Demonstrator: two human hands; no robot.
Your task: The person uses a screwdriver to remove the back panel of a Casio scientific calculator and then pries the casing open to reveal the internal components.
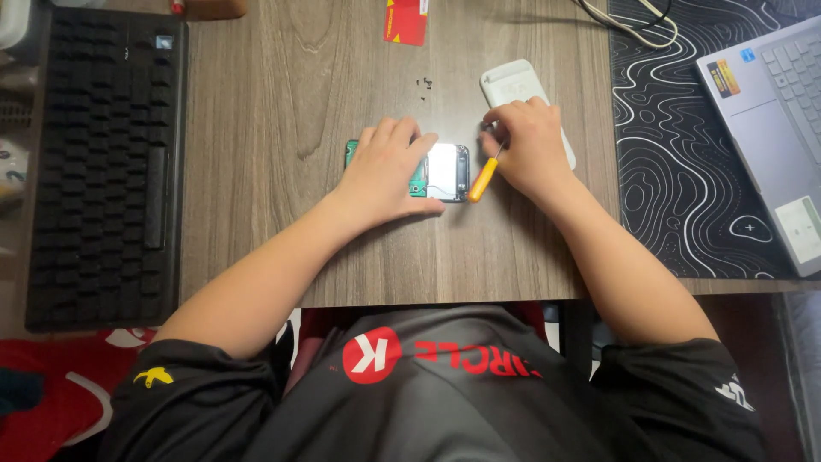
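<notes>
An opened small electronic device (446, 171) lies in the middle of the wooden desk (282, 111), its green circuit board and silvery battery showing. My left hand (389, 171) lies flat over its left part and presses it down. My right hand (523, 145) grips a small screwdriver with a yellow-orange handle (483, 180), held just right of the device, tip hidden under my fingers. The white back cover (517, 85) lies under and behind my right hand. A few tiny dark screws (423, 85) lie on the desk behind the device.
A black keyboard (103, 154) fills the left side. On the right, a black patterned mat (684, 154) carries a silver laptop (770, 120). A red and yellow card (406, 21) lies at the far edge, and cables (633, 21) run at the back right.
</notes>
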